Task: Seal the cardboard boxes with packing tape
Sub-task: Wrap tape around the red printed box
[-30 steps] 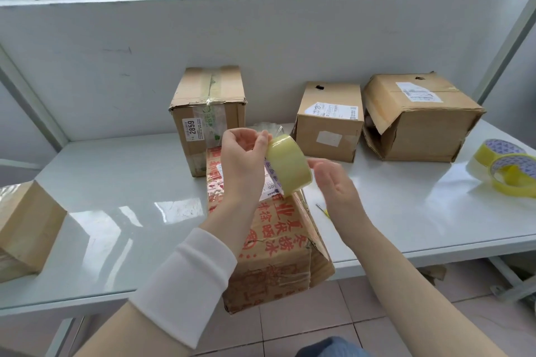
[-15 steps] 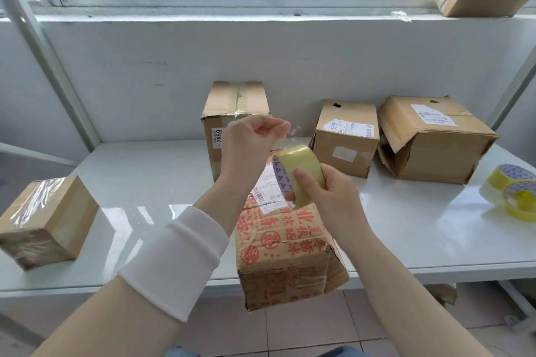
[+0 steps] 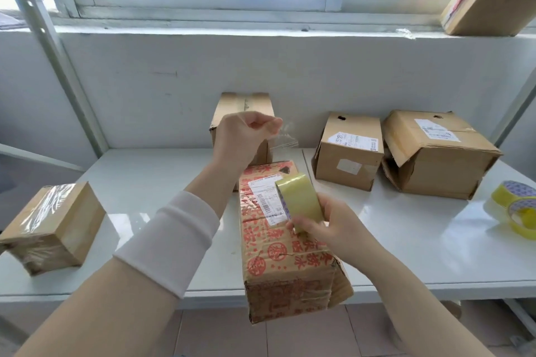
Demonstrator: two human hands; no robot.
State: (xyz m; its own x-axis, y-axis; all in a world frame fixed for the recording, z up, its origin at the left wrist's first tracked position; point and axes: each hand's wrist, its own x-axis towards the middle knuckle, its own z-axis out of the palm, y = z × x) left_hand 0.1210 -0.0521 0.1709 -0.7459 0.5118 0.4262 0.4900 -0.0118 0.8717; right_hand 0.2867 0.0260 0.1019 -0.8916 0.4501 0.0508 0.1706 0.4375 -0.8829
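Fingers of the left hand (image 3: 243,136) pinched the flimsy, likely clingy tape end (image 3: 283,136), while the right hand (image 3: 333,226) gripped the light, stiff tape roll (image 3: 300,201) across its width.

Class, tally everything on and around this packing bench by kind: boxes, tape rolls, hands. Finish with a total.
Cardboard boxes: 6 (red-printed box, tape-wrapped box, back box, labelled box, open-flapped box, sill box)
Tape rolls: 3 (held roll, two table rolls)
Hands: 2 (left hand pinching tape strip, right hand gripping held roll)
Total: 11
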